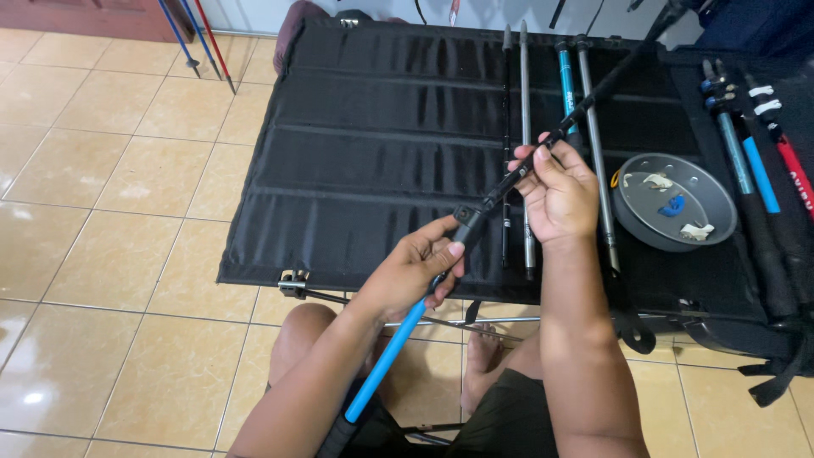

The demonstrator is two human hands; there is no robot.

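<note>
Viewpoint: looking down from the head of a seated person, bare knees at 6 o'clock, tiled floor [127, 195] on the left.
Held thing: a trekking pole [500, 191] runs as a diagonal from 7 o'clock to 1 o'clock, blue in its lower part, black above, with a black clamp where the two parts meet.
Left hand: the left hand [411, 271] is closed around the pole just below the clamp, thumb lying along the shaft.
Right hand: the right hand [555, 191] is wrapped around the black upper section, fingers curled tight, at centre right.
Table: a black fabric folding table [373, 144] fills the upper middle, right under the hands.
Beneath the pole: several loose pole sections [526, 127], grey, black and teal, lie side by side on the fabric, crossed by the held pole.
Dish: a round grey metal dish [674, 203] at 3 o'clock holds small white and blue parts.
Far right: more poles [750, 161] with blue and red shafts lie near the edge.
Upper left: thin blue and red poles [199, 38] lean at 11 o'clock.
</note>
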